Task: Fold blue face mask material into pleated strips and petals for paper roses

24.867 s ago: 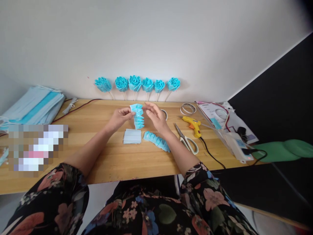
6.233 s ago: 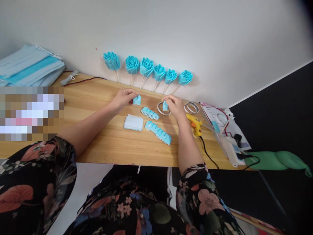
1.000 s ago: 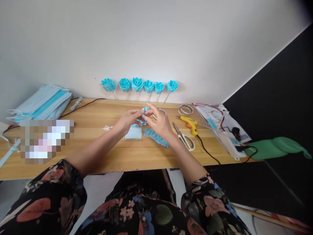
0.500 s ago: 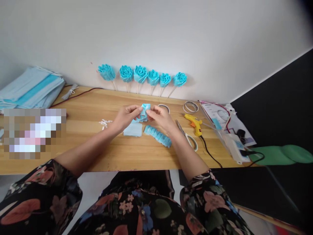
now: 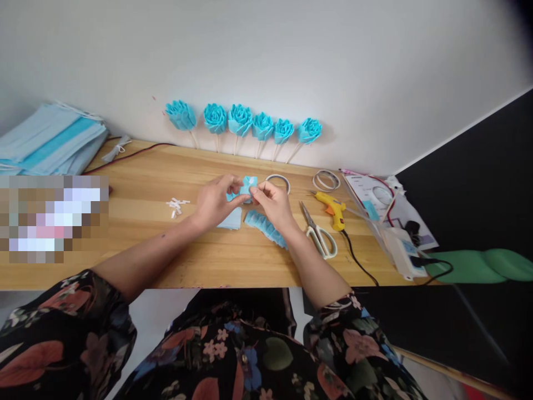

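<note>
A small folded piece of light-blue mask fabric (image 5: 250, 182) is held up between my two hands. My left hand (image 5: 216, 199) curves around its left side, index fingertip at its edge and thumb at its lower side. At the lower right, my right hand (image 5: 273, 204) pinches the piece between thumb and finger. Below my left hand lies a stack of flat blue squares (image 5: 231, 219), partly covered by it. A row of folded blue pieces (image 5: 264, 226) runs under my right wrist. More blue folds show behind my fingers, partly hidden.
Several blue fabric roses (image 5: 215, 119) on sticks lean against the wall. Rolls of tape (image 5: 326, 180), scissors (image 5: 317, 233) and a yellow glue gun (image 5: 333, 210) lie to the right, near a power strip (image 5: 402, 253). White bits (image 5: 177, 205) and stacked masks (image 5: 50, 139) are leftward.
My left fingers have spread wider around the folded piece, and the left hand has shifted slightly. My right hand keeps its pinch. The view has shifted a little, showing more of the scissors.
</note>
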`<state>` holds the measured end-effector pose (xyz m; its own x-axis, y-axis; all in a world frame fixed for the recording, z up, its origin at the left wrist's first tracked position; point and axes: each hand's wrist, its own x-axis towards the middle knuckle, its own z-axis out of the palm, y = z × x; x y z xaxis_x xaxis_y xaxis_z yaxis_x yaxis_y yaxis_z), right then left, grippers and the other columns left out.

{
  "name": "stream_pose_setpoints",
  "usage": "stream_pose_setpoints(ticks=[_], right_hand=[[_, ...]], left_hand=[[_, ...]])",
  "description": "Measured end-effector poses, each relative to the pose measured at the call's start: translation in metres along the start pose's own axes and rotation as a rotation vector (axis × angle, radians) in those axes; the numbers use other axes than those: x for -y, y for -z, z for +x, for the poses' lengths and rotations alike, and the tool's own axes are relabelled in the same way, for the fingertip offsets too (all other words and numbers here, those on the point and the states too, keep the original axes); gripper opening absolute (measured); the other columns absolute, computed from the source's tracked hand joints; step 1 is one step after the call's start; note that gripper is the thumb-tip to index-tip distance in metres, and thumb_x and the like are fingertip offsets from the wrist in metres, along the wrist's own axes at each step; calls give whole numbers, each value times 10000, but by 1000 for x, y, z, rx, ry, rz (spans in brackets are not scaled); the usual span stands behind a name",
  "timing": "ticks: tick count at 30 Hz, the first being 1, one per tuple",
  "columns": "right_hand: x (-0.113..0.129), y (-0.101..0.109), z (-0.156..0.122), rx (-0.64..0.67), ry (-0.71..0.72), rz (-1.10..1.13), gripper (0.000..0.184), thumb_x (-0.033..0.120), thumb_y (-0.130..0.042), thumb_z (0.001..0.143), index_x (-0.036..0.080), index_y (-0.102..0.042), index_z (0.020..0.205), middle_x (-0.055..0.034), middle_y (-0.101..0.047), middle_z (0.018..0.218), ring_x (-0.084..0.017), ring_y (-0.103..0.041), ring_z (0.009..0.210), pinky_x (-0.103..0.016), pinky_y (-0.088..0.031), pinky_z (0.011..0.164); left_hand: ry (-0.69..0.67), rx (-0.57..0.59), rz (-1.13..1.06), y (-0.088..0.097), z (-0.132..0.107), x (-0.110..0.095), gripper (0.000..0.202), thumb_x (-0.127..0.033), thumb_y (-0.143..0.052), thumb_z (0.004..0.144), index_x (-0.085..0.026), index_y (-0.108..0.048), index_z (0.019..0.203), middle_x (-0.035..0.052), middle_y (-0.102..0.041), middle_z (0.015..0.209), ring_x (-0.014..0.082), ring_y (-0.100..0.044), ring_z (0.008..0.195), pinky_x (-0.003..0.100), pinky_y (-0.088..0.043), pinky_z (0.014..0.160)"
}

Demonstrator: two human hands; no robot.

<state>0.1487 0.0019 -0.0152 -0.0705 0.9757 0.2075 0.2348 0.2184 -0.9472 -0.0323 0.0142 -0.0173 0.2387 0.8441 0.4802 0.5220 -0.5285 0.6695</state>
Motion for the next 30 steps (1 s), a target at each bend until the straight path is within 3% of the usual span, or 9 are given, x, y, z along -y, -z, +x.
stream_pose_setpoints(ticks=[5, 12, 18, 22, 25, 30], right_hand=[[0, -2, -2, -2, -6, 18, 436, 626, -638, 824, 218, -557, 691, 23, -590, 646, -122, -539, 622, -271, -456, 636], [-3, -3, -2, 8, 17, 16, 443, 632, -629, 836, 218, -563, 692, 23, -602, 648, -122, -553, 627, -268, -456, 639], [-2, -5, -4, 27, 16, -77, 476, 622, -575, 880, 205, -599, 653, -1, -645, 644, -133, -591, 622, -278, -463, 634], [1, -2, -5, -22, 8, -82, 474, 630, -523, 909, 207, -670, 755, -15, -678, 664, -153, -631, 631, -295, -504, 647], [5, 0, -7, -102, 76, -191, 404, 571, -520, 930, 219, -655, 785, -10, -675, 684, -155, -634, 646, -296, -497, 658], [8, -9, -12, -213, 258, -490, 204, 418, -675, 831, 252, -579, 901, 3, -675, 756, -172, -627, 702, -310, -481, 698]], left_hand=[[-67, 18, 78, 1, 0, 3, 139, -350, -671, 878, -214, -667, 908, 38, -696, 818, 177, -603, 764, 299, -414, 704], [-110, 19, 59, 3, 1, -1, 168, -270, -556, 912, -204, -696, 849, 53, -703, 796, 187, -603, 748, 321, -402, 719], [40, -52, 51, 1, 1, -5, 117, -237, -588, 842, -192, -633, 745, 35, -670, 707, 166, -560, 653, 306, -380, 648], [134, -104, -11, 2, 3, -2, 102, -253, -584, 843, -196, -605, 760, 22, -676, 719, 148, -557, 629, 286, -388, 621], [137, -108, -5, 3, 4, 0, 115, -270, -572, 853, -195, -610, 775, 32, -687, 741, 153, -572, 643, 285, -388, 617], [69, -88, 71, 2, 2, -2, 144, -281, -565, 856, -203, -636, 759, 41, -682, 731, 174, -580, 687, 298, -388, 651]])
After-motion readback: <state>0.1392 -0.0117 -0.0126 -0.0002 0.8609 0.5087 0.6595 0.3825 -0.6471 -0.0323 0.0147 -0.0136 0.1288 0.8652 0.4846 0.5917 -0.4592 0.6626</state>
